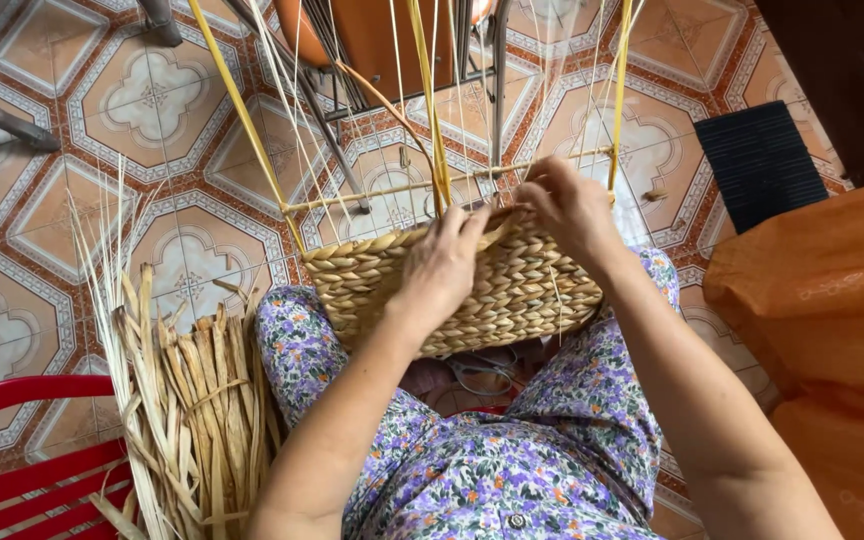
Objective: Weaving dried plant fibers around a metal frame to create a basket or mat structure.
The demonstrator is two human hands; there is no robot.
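Straw-coloured plaited fibre makes up the half-woven basket (452, 285) that rests on the person's lap, between the knees of the flowered trousers (512, 470), its woven wall facing the camera and its unfinished top edge on the far side. From that edge thin yellow upright stakes (430, 110) rise toward the far side of the scene, tied across by a horizontal yellow rod (372, 195).

The left hand (440, 268) lies over the middle of the woven wall, fingers pressed together and curled over the top edge, pinning the last row. The right hand (572, 205) is at the far right corner of the rim, fingers closed as if pinching a strand against a stake; the strand itself is hidden behind the fingers, so I cannot tell exactly what it holds.

Risks, as I judge them: if the left hand eases off, the newest plaited row may slacken and leave a gap. A hard pull by the right hand could bend or snap a thin stake, or tilt the frame. The basket sits unsupported on the lap and could slide toward the tiled floor (152, 100). A bundle of dried leaves (192, 410) stands near left, beside a red chair (32, 470); reaching for it one-handed could loosen the grip. An orange sack (822, 330) lies at the right.
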